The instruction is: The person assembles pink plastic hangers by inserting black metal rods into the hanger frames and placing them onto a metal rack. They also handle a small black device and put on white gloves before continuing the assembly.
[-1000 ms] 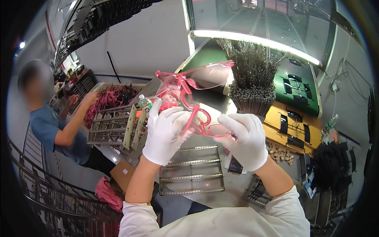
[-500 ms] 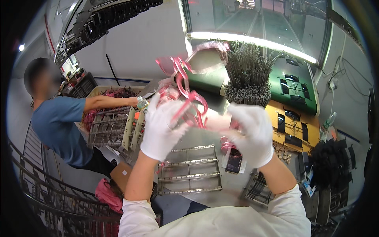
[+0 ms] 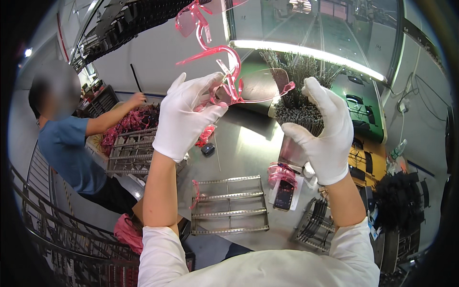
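My left hand [image 3: 184, 117], in a white glove, is closed on a pink translucent plastic moulding [image 3: 236, 62]. Its curved runner rises away from my fingers, carrying a pink lens-shaped piece [image 3: 187, 25] near the top of the view. A large smoky lens [image 3: 263, 85] with a pink rim stretches rightward from my grip. To the right of that lens, my gloved right hand [image 3: 327, 134] is open, thumb and fingers spread with nothing between them. Below both hands, a metal slatted rack [image 3: 229, 213] lies on the metal table, a pink strip hanging at its left side.
A phone [image 3: 284, 195] lies beside pink pieces [image 3: 281, 173]. Thin metal wires [image 3: 301, 103] stand bundled behind my right hand. Dark lenses sit on a green belt [image 3: 378, 126] and yellow board [image 3: 380, 165]. At left, a person in a blue shirt [image 3: 69, 150] reaches over pink parts [image 3: 126, 122].
My left hand has risen with the pink moulding, which has swung up and left. My right hand has moved rightward and opened. The other person's arm has drawn back toward the pink parts.
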{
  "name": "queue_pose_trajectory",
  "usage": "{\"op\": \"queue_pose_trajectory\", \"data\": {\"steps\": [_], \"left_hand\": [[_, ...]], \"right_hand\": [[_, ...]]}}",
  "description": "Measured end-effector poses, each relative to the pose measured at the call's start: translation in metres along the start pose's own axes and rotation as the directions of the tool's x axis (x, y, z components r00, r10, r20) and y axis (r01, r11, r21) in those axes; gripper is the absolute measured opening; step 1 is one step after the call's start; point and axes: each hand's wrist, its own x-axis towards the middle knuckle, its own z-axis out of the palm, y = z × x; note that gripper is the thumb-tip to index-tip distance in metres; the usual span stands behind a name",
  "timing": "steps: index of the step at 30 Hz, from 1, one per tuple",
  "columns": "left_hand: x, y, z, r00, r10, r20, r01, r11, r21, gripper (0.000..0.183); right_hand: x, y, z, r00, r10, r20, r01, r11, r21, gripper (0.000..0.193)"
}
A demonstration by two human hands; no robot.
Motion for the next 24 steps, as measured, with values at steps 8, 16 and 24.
{"op": "queue_pose_trajectory", "data": {"steps": [8, 16, 24], "left_hand": [[0.029, 0.030, 0.004, 0.970, 0.234, 0.065, -0.243, 0.948, 0.205, 0.055], [0.034, 0.028, -0.006, 0.968, 0.250, -0.019, -0.242, 0.952, 0.188, 0.053], [0.018, 0.015, 0.002, 0.977, 0.207, 0.042, -0.210, 0.970, 0.118, 0.057]], "right_hand": [[0.043, -0.016, 0.002, 0.970, -0.030, 0.242, 0.106, 0.946, -0.307, 0.075], [0.028, 0.011, 0.015, 0.959, 0.145, 0.242, -0.188, 0.969, 0.163, 0.060], [0.002, 0.023, 0.028, 0.977, -0.020, 0.211, 0.000, 0.995, 0.096, 0.055]]}}
